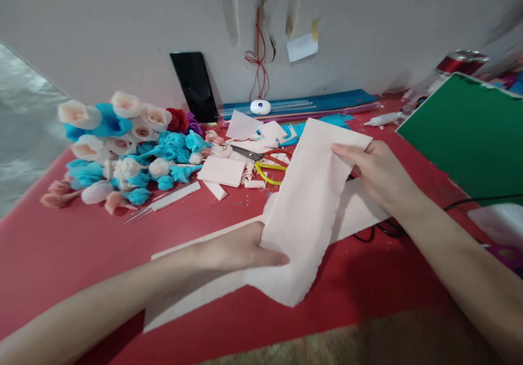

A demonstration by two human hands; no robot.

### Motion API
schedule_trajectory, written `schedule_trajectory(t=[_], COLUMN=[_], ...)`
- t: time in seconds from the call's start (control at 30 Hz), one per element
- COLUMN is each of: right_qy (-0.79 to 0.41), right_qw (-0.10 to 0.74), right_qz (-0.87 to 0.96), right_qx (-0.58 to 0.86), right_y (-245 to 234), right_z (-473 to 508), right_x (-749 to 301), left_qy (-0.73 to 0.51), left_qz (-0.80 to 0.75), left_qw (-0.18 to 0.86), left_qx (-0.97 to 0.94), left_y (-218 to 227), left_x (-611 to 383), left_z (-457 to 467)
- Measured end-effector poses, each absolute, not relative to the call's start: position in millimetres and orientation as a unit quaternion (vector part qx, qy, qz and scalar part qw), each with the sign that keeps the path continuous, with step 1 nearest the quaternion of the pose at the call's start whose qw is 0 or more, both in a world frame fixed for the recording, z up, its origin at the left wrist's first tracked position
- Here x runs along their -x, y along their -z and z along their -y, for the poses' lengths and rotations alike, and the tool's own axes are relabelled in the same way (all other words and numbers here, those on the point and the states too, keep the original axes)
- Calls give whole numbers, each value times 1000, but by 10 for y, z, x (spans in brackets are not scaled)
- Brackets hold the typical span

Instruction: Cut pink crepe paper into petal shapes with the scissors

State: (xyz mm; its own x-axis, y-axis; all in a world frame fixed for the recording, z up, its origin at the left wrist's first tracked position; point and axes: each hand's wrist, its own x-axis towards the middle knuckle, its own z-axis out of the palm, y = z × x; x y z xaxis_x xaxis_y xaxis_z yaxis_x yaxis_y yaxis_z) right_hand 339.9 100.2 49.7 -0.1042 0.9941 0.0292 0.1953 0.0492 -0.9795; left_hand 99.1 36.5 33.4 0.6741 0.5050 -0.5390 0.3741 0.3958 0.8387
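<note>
Though aslant, pale paper point(312, 190) in 2 pinches: left grip point(245, 245) low, right grip point(382, 171) near top corner.

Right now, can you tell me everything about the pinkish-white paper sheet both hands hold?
The long pinkish-white paper sheet looks soft and bent, its right edge wavy. It slants above the red tabletop. The bare left hand grips its lower part; the bare right hand pinches near its upper right corner.
</note>
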Motion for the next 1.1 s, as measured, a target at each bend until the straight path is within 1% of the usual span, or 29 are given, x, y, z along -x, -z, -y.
schedule_trajectory(t=[0.13,0.23,0.3,0.33,0.37,0.4,0.53,0.6,0.7,0.8,0.9,0.97,1.07,1.1], right_qy=[-487,-467,-452,-445,-436,-425,-357,-315,-215,-120,-78,-60,-20,-8], right_qw=[350,312,306,303,301,300,316,328,359,381,336,303,286,261], right_qz=[600,620,629,635,641,648,677,687,730,821,891,914,928,939], right_qx=[530,547,553,555,555,556,561,567,540,407,294,262,236,224], right_y=[-444,-386,-358,-349,-344,-341,-336,-332,-322,-310,-279,-234,-124,-81], right_z=[-1009,-965,-941,-935,-932,-932,-942,-930,-849,-683,-454,-286,-46,21], right_x=[-3357,-3250,-3188,-3167,-3151,-3142,-3139,-3137,-3117,-3095,-3093,-3097,-3097,-3093], left_qy=[52,193,301,328,321,287,106,51,37,47,38,23,-3,-12], left_qz=[-317,-228,-173,-170,-175,-183,-230,-232,-207,-206,-195,-192,-180,-170], left_qw=[702,687,658,638,621,603,517,459,409,408,410,393,366,360], left_qx=[-636,-663,-668,-676,-693,-721,-817,-856,-888,-888,-890,-899,-913,-917], left_y=[-380,-457,-546,-595,-640,-678,-698,-647,-577,-548,-516,-476,-406,-385], left_x=[-917,-846,-803,-787,-774,-767,-790,-817,-840,-814,-733,-657,-544,-511], left_z=[-431,-487,-503,-502,-496,-484,-414,-381,-345,-321,-300,-285,-259,-250])
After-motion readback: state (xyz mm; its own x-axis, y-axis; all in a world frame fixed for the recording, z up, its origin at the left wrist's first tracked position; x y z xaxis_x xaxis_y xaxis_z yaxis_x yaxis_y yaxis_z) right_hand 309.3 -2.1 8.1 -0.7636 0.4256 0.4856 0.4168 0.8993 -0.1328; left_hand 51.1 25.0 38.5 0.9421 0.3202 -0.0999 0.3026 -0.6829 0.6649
